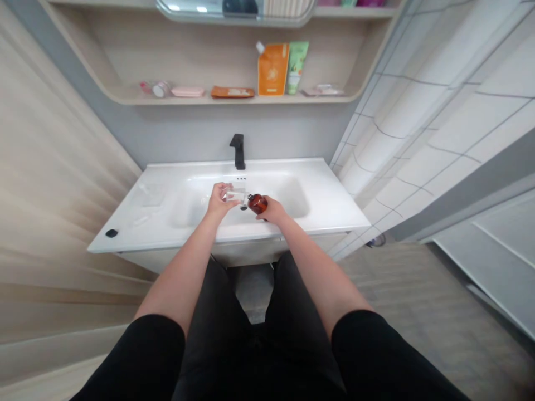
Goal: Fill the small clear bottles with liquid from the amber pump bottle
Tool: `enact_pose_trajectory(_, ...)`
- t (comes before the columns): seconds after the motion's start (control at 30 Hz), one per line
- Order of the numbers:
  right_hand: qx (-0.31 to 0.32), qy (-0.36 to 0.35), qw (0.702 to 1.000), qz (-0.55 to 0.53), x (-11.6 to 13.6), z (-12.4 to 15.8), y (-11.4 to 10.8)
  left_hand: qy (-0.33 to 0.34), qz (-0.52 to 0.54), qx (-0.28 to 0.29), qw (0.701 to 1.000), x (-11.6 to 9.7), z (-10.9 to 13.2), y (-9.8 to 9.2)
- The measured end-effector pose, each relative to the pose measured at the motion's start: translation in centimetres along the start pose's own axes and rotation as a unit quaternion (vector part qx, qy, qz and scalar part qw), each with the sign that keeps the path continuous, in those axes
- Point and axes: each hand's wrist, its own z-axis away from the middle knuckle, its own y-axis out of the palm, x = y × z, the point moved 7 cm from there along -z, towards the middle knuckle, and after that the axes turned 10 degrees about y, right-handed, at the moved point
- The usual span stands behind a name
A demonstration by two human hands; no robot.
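Two bottles are held nearly level, end to end, above the white washbasin. The clear bottle, gripped in the curled left hand, points right; the amber bottle, gripped in the closed right hand, points its neck left, just beside it. The contents of either bottle cannot be made out.

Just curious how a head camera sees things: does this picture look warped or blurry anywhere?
In the head view, wide-angle distortion bends the shelf and the tiled wall; the wood-look panel at left smears into streaks; the white sink shows soft glare; the amber bottle and clear bottle look slightly soft but readable.
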Motion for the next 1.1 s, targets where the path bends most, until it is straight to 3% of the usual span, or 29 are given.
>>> enact_pose_trajectory(1.1, 0.003, 0.005, 1.000, 0.016, 0.2, 0.0, 0.0, 0.048, -0.064, 0.041, 0.996, 0.9, -0.1, -0.7)
